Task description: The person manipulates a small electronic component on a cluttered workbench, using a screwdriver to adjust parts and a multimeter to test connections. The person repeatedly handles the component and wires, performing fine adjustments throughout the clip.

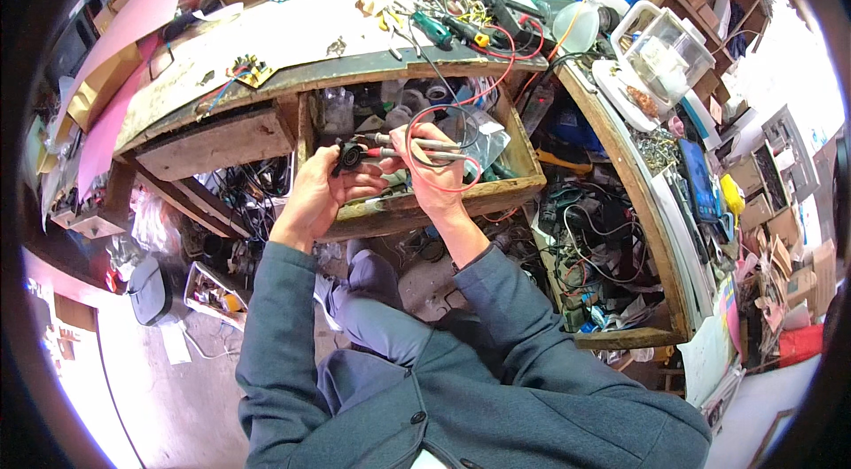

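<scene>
My left hand (316, 194) pinches a small black round component (349, 155) between thumb and fingers, over an open wooden drawer. My right hand (434, 183) grips two test probes (443, 146) side by side, their tips pointing left at the black component. Whether the tips touch it I cannot tell. A red test lead (486, 169) loops from the probes around the right hand and up to the bench, and a black lead runs up with it. The drawer (425, 205) holds plastic bags, rolls and loose parts below my hands.
On the bench lie a dark multimeter (512, 1), a green-handled screwdriver (432, 29), pliers and a small wired circuit board (252, 72). A clear plastic container (667, 57) stands at the right. An open compartment full of cables (603, 247) lies below the right-hand bench edge.
</scene>
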`<state>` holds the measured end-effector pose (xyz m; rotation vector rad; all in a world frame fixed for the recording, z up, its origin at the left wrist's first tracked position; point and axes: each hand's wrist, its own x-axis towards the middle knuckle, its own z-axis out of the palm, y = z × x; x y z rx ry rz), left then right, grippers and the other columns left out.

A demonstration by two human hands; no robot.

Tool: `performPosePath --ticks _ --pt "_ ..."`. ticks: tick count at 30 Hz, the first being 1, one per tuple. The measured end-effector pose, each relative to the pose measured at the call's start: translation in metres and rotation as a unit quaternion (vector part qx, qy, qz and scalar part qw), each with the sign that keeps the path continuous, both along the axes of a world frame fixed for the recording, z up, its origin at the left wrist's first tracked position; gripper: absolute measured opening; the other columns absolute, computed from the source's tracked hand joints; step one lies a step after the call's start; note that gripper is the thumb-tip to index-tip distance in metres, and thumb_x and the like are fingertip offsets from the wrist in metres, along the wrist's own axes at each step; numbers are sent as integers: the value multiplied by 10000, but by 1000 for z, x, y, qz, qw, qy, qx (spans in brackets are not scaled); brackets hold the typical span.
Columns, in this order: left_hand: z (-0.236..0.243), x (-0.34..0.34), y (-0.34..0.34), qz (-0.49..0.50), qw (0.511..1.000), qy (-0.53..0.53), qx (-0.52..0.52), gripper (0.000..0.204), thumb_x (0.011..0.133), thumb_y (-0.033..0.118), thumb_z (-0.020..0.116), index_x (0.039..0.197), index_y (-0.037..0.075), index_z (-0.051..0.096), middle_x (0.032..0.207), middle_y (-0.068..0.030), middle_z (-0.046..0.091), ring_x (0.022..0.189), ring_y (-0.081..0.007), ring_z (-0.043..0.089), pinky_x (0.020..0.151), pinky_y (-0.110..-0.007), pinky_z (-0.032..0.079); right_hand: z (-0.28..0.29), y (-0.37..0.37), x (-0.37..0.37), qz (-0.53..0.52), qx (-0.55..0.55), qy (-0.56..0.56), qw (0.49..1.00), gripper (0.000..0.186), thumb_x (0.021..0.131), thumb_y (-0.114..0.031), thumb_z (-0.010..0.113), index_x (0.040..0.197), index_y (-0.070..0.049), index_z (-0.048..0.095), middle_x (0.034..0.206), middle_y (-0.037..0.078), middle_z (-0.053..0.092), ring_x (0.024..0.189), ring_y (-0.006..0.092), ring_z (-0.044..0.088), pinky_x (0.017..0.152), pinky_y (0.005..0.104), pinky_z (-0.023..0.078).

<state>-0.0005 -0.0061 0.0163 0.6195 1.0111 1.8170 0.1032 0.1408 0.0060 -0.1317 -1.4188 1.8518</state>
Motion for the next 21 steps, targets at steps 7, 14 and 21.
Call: performPosePath --ticks 7,14,21 --pt "0 1 0 7 1000 -4 -5 488 1033 295 295 1253 -59 549 1141 -256 668 927 -299 696 862 -392 571 -1 -1 0 1 -11 1 1000 76 909 -64 700 906 -2 655 787 44 668 613 148 676 526 252 544" --pt "-4 -1 -1 14 1000 -3 -15 495 1034 294 305 1259 -79 541 1138 -258 668 925 -299 695 865 -401 569 -2 1 0 11 -14 -3 1000 105 915 -98 702 922 -4 658 782 35 664 626 137 669 557 244 532" --pt "-5 0 1 16 1000 10 -14 497 1038 306 312 1262 -79 532 1141 -254 665 937 -307 690 871 -410 564 0 1 2 21 -22 1 1000 126 932 -116 678 943 7 653 791 41 668 647 149 678 564 255 546"
